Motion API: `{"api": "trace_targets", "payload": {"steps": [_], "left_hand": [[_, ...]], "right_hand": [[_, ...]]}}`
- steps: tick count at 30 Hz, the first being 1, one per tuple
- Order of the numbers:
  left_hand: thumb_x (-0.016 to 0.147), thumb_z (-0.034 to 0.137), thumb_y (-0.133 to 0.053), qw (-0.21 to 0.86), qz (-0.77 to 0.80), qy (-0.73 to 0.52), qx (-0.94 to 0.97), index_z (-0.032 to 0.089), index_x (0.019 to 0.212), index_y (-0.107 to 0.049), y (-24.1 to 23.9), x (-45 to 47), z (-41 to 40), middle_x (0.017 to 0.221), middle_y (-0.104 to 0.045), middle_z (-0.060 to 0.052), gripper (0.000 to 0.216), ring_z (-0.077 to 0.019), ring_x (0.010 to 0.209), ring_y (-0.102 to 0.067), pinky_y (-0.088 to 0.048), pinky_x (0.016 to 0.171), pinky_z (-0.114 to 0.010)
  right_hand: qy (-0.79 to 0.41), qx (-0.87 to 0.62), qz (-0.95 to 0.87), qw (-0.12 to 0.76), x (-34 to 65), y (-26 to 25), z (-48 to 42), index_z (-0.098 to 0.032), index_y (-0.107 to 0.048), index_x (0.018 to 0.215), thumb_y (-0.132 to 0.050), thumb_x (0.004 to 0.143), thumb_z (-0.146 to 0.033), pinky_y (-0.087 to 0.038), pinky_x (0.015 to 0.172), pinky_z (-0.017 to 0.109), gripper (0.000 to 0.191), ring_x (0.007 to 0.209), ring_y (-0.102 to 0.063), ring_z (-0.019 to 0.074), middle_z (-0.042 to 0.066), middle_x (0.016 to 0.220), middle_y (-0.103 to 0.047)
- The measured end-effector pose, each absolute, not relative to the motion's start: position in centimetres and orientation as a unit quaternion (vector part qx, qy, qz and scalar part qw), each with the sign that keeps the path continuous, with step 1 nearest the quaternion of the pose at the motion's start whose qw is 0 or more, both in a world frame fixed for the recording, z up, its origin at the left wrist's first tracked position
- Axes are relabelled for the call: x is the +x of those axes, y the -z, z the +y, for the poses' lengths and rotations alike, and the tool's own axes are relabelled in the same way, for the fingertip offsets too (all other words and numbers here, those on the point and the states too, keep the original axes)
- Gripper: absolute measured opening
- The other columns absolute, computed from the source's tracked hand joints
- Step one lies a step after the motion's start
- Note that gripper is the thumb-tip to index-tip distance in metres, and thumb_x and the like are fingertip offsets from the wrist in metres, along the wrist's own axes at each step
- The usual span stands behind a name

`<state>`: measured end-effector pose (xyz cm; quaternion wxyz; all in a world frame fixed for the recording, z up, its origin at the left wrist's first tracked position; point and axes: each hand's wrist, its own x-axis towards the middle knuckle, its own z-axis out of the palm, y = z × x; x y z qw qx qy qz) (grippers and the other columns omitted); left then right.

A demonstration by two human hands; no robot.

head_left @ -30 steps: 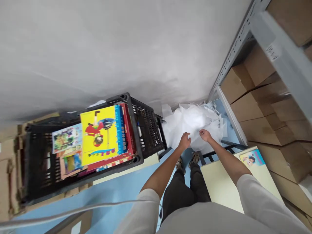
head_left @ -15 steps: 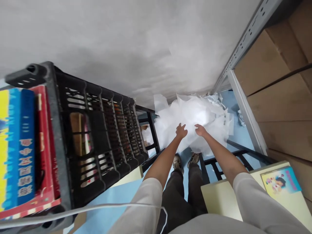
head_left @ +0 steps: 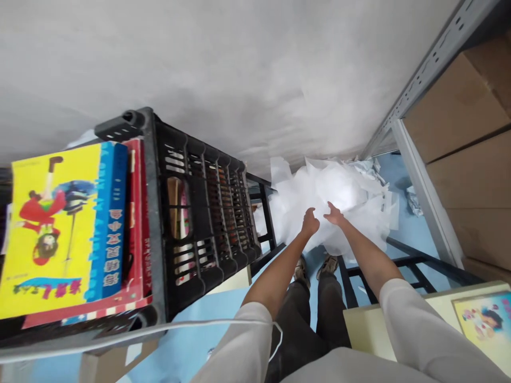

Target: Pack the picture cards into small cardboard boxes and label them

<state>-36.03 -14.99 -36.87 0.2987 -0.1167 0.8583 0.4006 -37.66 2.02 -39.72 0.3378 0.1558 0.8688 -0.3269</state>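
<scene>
Hidden grip: both palms face away, so what lies under the fingers does not show.
Left hand (head_left: 310, 222): fingers curled in at the near face of the heap (head_left: 343, 194); I cannot tell whether they pinch a sheet.
Right hand (head_left: 334, 214): fingers stretched out and loose, tips against the heap, grasping nothing that shows.
Heap: crumpled white sheets on the floor (head_left: 187, 346) against the wall (head_left: 239, 80), between the crate (head_left: 207, 213) and the shelf (head_left: 423, 186); its lower edge is hidden behind the hands and forearms.
Cut off: the crate's left end, the picture book (head_left: 485, 319) and the cartons (head_left: 459, 106) all run out of the view.
Hard to make out: scraps beside the shelf foot (paper or plastic, too small to say).
Crate: black, slotted, raised to the left of the arms; a yellow book (head_left: 51, 229) lies on top, a red book (head_left: 138, 213) just under it, and more show only as slivers through the slots.
Shelf: grey metal, on the right, holding brown cartons packed tight.
Table (head_left: 371, 330): pale, at lower right, with the picture book flat on it.
Frame (head_left: 415, 261): black bars beyond the table.
Shoes (head_left: 302, 268): on the floor, just below the heap.
Cable (head_left: 179, 329): thin, white, running across below the crate.
</scene>
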Motion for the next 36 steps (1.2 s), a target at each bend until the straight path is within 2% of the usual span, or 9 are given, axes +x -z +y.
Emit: {"api": "trace_targets", "payload": {"steps": [2, 5, 8, 12, 19, 23, 25, 30, 36], "left_hand": [[0.081, 0.004, -0.056, 0.302, 0.852, -0.403, -0.144, 0.014, 0.157, -0.049, 36.6, -35.9, -15.2, 0.165, -0.052, -0.019, 0.078, -0.0316, 0.157, -0.047, -0.037, 0.132, -0.045], [0.083, 0.003, -0.055, 0.303, 0.85, -0.407, -0.143, 0.011, 0.16, -0.047, 35.3, -35.7, -15.1, 0.166, -0.051, -0.02, 0.078, -0.0318, 0.156, -0.048, -0.035, 0.134, -0.045], [0.083, 0.001, -0.055, 0.293, 0.854, -0.413, -0.122, 0.011, 0.159, -0.049, 33.1, -35.6, -14.7, 0.165, -0.052, -0.021, 0.077, -0.0317, 0.157, -0.047, -0.034, 0.135, -0.045], [0.083, 0.001, -0.055, 0.28, 0.854, -0.43, -0.085, 0.013, 0.159, -0.05, 28.6, -36.2, -13.5, 0.163, -0.053, -0.02, 0.077, -0.0323, 0.155, -0.05, -0.039, 0.132, -0.048], [0.083, 0.0, -0.053, 0.229, 0.855, -0.464, 0.036, 0.018, 0.162, -0.044, 17.8, -36.6, -10.5, 0.163, -0.052, -0.019, 0.082, -0.0312, 0.155, -0.05, -0.041, 0.131, -0.051], [0.081, -0.001, -0.053, 0.174, 0.863, -0.458, 0.126, 0.021, 0.165, -0.039, 11.1, -35.3, -10.0, 0.162, -0.052, -0.017, 0.087, -0.031, 0.157, -0.046, -0.039, 0.132, -0.053], [0.082, -0.002, -0.052, 0.143, 0.866, -0.442, 0.183, 0.02, 0.167, -0.035, 7.8, -34.0, -10.3, 0.167, -0.046, -0.018, 0.089, -0.0317, 0.16, -0.041, -0.038, 0.132, -0.054], [0.084, -0.001, -0.05, 0.099, 0.834, -0.34, 0.424, 0.02, 0.165, -0.043, 1.2, -29.3, -11.1, 0.178, -0.032, -0.017, 0.084, -0.034, 0.166, -0.028, -0.031, 0.133, -0.058], [0.087, 0.0, -0.052, 0.113, 0.735, -0.187, 0.641, 0.02, 0.146, -0.063, -1.6, -22.9, -9.7, 0.17, -0.046, -0.019, 0.063, -0.0343, 0.163, -0.034, -0.024, 0.133, -0.061]], "right_hand": [[0.312, 0.174, 0.856, 0.374, -37.6, 38.9, 1.2, -0.025, -0.062, 0.151, -0.074, 0.086, -0.027, -0.057, 0.104, 0.045, 0.067, 0.121, -0.073, 0.031, 0.008, 0.124, -0.08], [0.314, 0.166, 0.857, 0.373, -37.6, 36.7, 0.6, -0.02, -0.074, 0.129, -0.064, 0.088, -0.014, -0.056, 0.096, 0.036, 0.043, 0.107, -0.074, 0.0255, 0.005, 0.105, -0.081], [0.314, 0.152, 0.879, 0.324, -38.2, 32.8, 0.8, -0.018, -0.074, 0.127, -0.056, 0.092, -0.01, -0.053, 0.095, 0.028, 0.041, 0.11, -0.071, 0.0212, 0.007, 0.117, -0.077], [0.266, 0.107, 0.924, 0.254, -39.4, 24.9, 2.0, -0.018, -0.07, 0.138, -0.05, 0.098, -0.012, -0.052, 0.097, 0.029, 0.045, 0.115, -0.068, 0.0223, 0.012, 0.134, -0.068], [0.113, -0.006, 0.971, 0.213, -37.1, 8.5, 3.4, -0.021, -0.071, 0.138, -0.048, 0.101, -0.009, -0.049, 0.099, 0.036, 0.046, 0.12, -0.061, 0.0274, 0.015, 0.134, -0.062], [0.025, -0.022, 0.982, 0.184, -32.6, 1.0, 3.5, -0.017, -0.073, 0.131, -0.042, 0.107, -0.013, -0.047, 0.099, 0.041, 0.04, 0.118, -0.06, 0.0299, 0.018, 0.131, -0.063], [-0.012, -0.017, 0.985, 0.169, -29.4, -2.0, 3.3, -0.015, -0.074, 0.127, -0.039, 0.109, -0.015, -0.045, 0.098, 0.042, 0.04, 0.119, -0.058, 0.0313, 0.02, 0.132, -0.063], [-0.061, 0.059, 0.987, 0.133, -19.3, -6.9, 2.2, -0.012, -0.072, 0.128, -0.035, 0.109, -0.013, -0.042, 0.097, 0.045, 0.042, 0.117, -0.056, 0.0333, 0.022, 0.13, -0.064], [-0.06, 0.205, 0.963, 0.166, -7.0, -7.6, 1.2, -0.011, -0.067, 0.137, -0.036, 0.105, -0.008, -0.043, 0.094, 0.044, 0.044, 0.114, -0.056, 0.0332, 0.023, 0.13, -0.063]]}}
